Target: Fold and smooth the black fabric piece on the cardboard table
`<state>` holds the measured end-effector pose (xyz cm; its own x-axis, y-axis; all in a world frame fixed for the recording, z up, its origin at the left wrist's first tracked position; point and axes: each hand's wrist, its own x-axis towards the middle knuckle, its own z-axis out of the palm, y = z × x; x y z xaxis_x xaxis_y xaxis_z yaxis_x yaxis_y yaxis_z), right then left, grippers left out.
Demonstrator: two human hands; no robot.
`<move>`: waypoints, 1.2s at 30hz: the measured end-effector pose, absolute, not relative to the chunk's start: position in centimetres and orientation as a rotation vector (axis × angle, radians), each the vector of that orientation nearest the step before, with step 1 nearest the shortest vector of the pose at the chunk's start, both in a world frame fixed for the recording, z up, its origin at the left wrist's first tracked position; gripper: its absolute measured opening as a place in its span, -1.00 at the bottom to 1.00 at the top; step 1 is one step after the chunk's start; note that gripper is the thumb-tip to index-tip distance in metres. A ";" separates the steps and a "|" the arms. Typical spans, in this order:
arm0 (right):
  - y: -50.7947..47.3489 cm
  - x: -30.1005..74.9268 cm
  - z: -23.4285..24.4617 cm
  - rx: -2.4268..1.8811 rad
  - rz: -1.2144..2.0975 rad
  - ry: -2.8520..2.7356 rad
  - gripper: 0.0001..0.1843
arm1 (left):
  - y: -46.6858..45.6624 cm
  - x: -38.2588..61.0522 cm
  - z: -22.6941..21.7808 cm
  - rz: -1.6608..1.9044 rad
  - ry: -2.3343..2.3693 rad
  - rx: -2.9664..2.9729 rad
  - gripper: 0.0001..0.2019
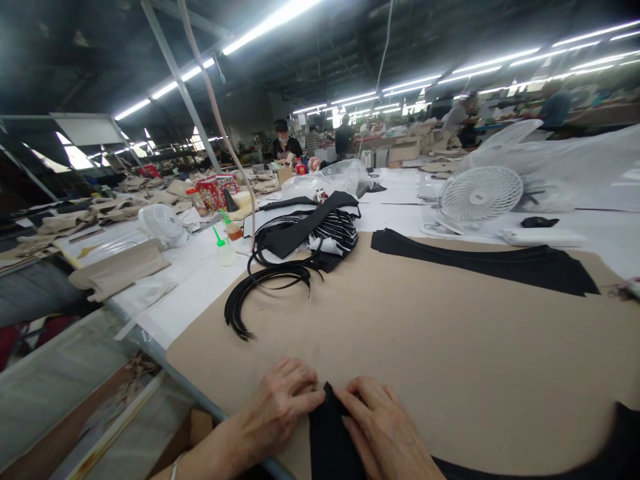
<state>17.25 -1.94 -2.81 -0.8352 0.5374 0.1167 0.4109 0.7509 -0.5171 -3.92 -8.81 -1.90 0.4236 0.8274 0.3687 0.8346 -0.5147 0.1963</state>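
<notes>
A narrow black strip of sheet material (pixel 333 443), perhaps leather or fabric, lies on brown paper at the bottom middle, with its pointed end away from me. On its left edge, near the tip, my left hand (pixel 283 403) has curled fingers, the thumb side against the material. My right hand (pixel 377 423) grips the right edge with bent fingers, partly lying over the strip. The two hands are close together, with the tip between them. The near end of the strip runs out of the picture.
Brown paper (pixel 425 347) covers the tabletop. Beyond it lie a bundle of black cords (pixel 267 280), stacked black panels (pixel 480 260), a glue bottle (pixel 224 252) and two white fans (pixel 480 193) (pixel 161 223). A person (pixel 286 147) sits farther back. The table edge runs along the left.
</notes>
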 end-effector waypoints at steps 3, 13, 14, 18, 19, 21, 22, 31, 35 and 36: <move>-1.9 17.2 -2.1 -0.781 0.736 -2.732 -0.57 | -9.1 -3.8 -2.0 -0.655 -1.533 -2.646 -0.67; -1.4 15.1 -0.5 -0.951 0.600 -2.753 -0.81 | -9.2 -3.5 -1.7 -0.672 -1.591 -2.637 -0.69; -1.4 14.8 -0.4 -0.932 0.559 -2.767 -0.82 | -9.2 -3.5 -1.8 -0.664 -1.585 -2.630 -0.69; -1.4 14.0 -0.3 -0.852 0.445 -2.824 -0.84 | -9.6 -3.6 -1.9 -0.649 -1.553 -2.609 -0.68; -1.5 13.8 -0.3 -0.846 0.416 -2.839 -0.83 | -9.6 -3.6 -1.9 -0.645 -1.545 -2.604 -0.67; -1.5 13.6 -0.4 -0.843 0.372 -2.875 -0.81 | -9.7 -3.6 -1.8 -0.640 -1.530 -2.596 -0.67; -1.5 13.5 -0.4 -0.841 0.364 -2.892 -0.80 | -9.7 -3.6 -1.8 -0.638 -1.525 -2.593 -0.67; -1.1 13.5 -0.7 -0.897 0.524 -2.813 -0.82 | -9.7 -3.5 -2.1 -0.660 -1.572 -2.572 -0.71; -0.8 13.5 -1.2 -0.857 0.500 -2.758 -0.82 | -9.8 -3.5 -2.0 -0.643 -1.574 -2.567 -0.72; -0.8 13.5 -1.2 -0.846 0.504 -2.753 -0.82 | -9.9 -3.5 -1.9 -0.640 -1.572 -2.568 -0.72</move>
<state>13.54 -0.77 -1.19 -0.8110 0.5755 0.1052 0.5010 0.7760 -0.3832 -3.50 -9.86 -1.89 0.3923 0.8382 0.3789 0.8644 -0.4768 0.1596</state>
